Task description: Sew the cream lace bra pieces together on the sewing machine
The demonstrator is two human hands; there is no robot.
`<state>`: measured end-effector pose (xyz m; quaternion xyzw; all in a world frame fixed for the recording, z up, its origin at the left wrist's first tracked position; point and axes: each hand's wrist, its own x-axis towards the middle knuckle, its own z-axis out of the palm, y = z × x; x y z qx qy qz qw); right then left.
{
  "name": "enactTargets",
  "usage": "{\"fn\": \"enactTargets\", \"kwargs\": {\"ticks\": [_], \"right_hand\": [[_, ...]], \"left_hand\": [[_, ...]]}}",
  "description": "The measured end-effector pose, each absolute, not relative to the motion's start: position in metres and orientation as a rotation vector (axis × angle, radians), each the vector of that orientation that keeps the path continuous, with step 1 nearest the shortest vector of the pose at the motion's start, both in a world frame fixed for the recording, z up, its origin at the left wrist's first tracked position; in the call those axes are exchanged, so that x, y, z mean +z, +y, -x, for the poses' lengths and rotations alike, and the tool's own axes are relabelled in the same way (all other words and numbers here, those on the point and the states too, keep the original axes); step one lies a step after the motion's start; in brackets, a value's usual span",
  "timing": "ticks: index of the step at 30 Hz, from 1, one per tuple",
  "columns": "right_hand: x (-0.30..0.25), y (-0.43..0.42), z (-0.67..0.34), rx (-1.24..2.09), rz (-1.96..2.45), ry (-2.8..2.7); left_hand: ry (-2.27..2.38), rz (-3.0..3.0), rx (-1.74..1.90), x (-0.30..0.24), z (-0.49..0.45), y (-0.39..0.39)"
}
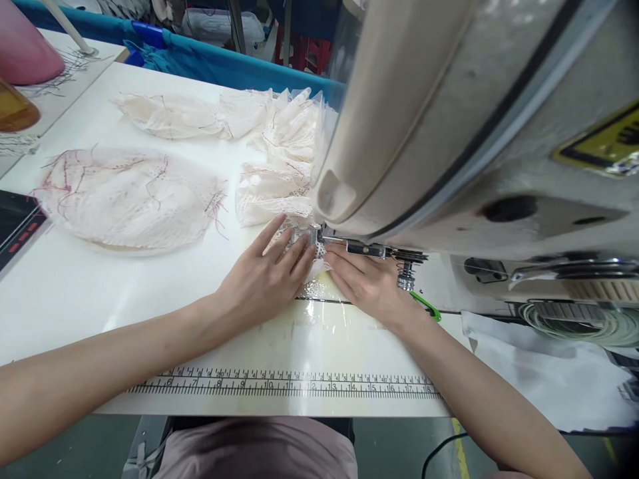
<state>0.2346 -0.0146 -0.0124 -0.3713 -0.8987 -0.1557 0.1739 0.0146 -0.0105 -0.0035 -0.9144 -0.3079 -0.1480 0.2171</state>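
Note:
A sheer cream lace fabric [279,193] runs in folds under the presser foot area of a sewing machine [399,120]. On the left of the needle area, my left hand [262,276] lies flat on the lace with its fingers spread. From the right, my right hand [367,283] has its fingers pressed together at the lace edge beside the foot; the thumb is hidden. The machine head covers part of the fabric behind. Farther left lies a separate cream lace piece [134,196] with loose dark-red threads.
A printed ruler strip [299,384] follows the table's front edge. Green-handled thread snips [426,306] sit by my right wrist. White cloth [539,372] lies at the right. Thread cones [24,46] stand at the back left, a black control panel [20,229] below them.

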Motion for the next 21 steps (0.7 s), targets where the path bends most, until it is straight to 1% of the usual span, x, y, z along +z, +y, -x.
{"fn": "enactTargets", "kwargs": {"ticks": [3,6,15,21], "right_hand": [[-0.0139,-0.014,-0.2369,-0.317,1.101,-2.568],[-0.0136,-0.0133,-0.2375,-0.272,1.12,-2.58],[-0.0111,-0.014,-0.2349,-0.3,1.155,-2.562],[-0.0146,-0.0122,-0.2356,-0.381,1.06,-2.574]], "left_hand": [[-0.846,2.548,-0.421,-0.0028,-0.0141,-0.0092],[-0.861,2.575,-0.462,-0.0027,-0.0141,-0.008],[-0.945,2.642,-0.488,-0.0037,-0.0145,-0.0066],[-0.674,2.619,-0.59,-0.0032,-0.0102,-0.0065]]}}
